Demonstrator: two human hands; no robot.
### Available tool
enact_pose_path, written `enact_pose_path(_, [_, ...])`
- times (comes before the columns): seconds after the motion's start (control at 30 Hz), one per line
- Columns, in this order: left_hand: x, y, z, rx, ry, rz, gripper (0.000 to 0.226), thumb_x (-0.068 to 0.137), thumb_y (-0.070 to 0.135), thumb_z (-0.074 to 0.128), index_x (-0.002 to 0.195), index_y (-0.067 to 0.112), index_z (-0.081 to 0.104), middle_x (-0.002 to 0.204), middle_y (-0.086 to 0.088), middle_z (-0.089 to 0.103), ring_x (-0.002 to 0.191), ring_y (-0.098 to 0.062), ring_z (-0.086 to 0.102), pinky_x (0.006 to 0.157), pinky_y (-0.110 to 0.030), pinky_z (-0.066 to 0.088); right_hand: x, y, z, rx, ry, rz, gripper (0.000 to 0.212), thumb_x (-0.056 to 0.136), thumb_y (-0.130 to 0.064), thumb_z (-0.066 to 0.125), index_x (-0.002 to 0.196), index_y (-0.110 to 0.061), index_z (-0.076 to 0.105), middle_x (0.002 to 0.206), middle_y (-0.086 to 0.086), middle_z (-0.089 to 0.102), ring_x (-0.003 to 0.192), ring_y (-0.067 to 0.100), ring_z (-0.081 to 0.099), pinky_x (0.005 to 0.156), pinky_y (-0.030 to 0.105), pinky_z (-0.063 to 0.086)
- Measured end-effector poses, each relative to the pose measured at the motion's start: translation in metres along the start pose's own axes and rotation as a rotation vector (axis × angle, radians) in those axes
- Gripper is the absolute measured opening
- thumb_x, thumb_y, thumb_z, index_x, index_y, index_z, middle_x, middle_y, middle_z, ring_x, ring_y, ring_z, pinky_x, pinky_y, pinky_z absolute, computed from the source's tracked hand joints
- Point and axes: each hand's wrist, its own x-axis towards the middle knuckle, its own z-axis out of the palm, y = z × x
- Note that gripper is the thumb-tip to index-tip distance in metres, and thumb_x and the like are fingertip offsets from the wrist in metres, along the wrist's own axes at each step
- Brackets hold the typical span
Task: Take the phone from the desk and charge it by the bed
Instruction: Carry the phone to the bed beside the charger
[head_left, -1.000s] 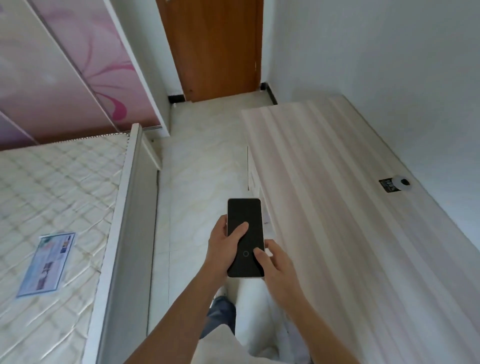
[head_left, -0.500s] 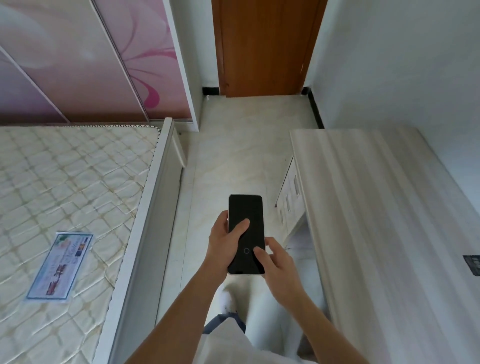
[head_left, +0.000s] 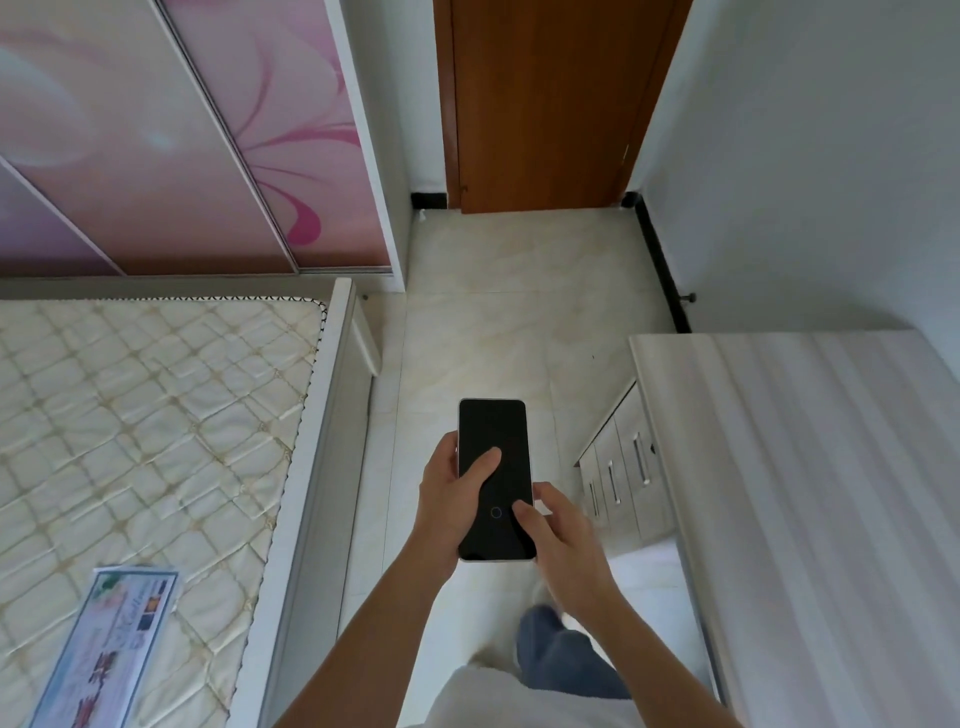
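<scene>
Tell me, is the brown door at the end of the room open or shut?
Shut: the door sits flush in its frame, with no gap showing.

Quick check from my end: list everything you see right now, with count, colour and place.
phone: one, black screen, held over the floor between bed and desk
desk: one, pale wood, right
drawers: one set, pale, under desk
mattress: one, cream quilted, left
leaflet: one, blue-white, on mattress
wardrobe doors: pink floral, top left
door: one, brown, ahead
floor: cream tiles
left hand: gripping phone
right hand: gripping phone
</scene>
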Motion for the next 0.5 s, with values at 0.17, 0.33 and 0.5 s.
enact_pose_path(0.17, [0.067,0.025,0.006,-0.021,0.039,-0.006,0.020,0.093,0.026,0.066,0.111,0.023,0.056,0.105,-0.006,0.069,0.095,-0.027,0.070,0.085,-0.052,0.060,0.076,-0.021,-0.005,-0.044,-0.050,-0.012,0.011,0.102,-0.029,0.044,0.108,-0.029,0.054,0.083,-0.012,0.070,0.075,-0.008,0.069,0.062,0.011,0.055])
enact_pose_path(0.33, [0.151,0.067,0.022,-0.091,0.109,0.006,0.020,0.093,0.023,0.066,0.112,0.019,0.059,0.103,-0.009,0.072,0.092,-0.029,0.072,0.083,-0.052,0.061,0.175,-0.053,-0.026,-0.052,-0.111,-0.024,0.025,0.101,-0.035,0.046,0.117,-0.021,0.058,0.090,-0.004,0.076,0.084,0.012,0.074,0.076,0.026,0.062])
enact_pose_path(0.5, [0.232,0.127,0.047,-0.167,0.168,0.011,0.014,0.092,0.018,0.067,0.105,0.017,0.063,0.097,-0.009,0.074,0.085,-0.027,0.074,0.078,-0.046,0.062,0.273,-0.098,-0.060,-0.031,-0.163,-0.069,0.018,0.100,-0.032,0.049,0.108,-0.022,0.062,0.080,-0.001,0.077,0.076,0.024,0.074,0.076,0.048,0.061])
